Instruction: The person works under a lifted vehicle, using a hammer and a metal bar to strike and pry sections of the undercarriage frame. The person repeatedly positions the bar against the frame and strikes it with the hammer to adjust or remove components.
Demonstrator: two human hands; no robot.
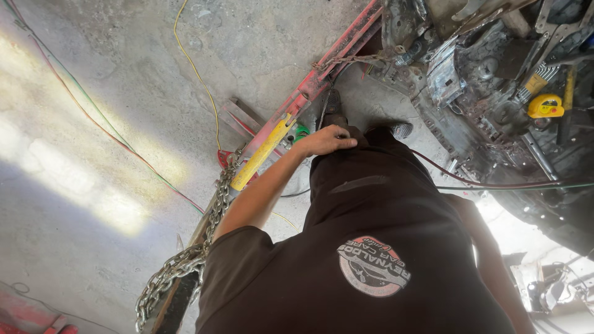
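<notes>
**Left hand on the knee, heavy chain beside the leg**

My left hand (327, 140) rests flat on my knee, fingers together, holding nothing; the arm is straight. My right hand is hidden. The steel chain (185, 260) lies along the red beam (322, 74) on the floor. I judge it heavy, loose, rough; best gripped by its links.

Seen from above, the person stands with the left hand (327, 140) resting flat on the raised left thigh, fingers (344, 141) together and pointing across the leg, palm down — holding nothing. The left arm runs bare from a short dark sleeve, elbow bent outward, forearm angled up toward the knee. The right arm hangs down along the body's other side, bare below the sleeve — its hand is out of view past the frame's lower edge.
</notes>
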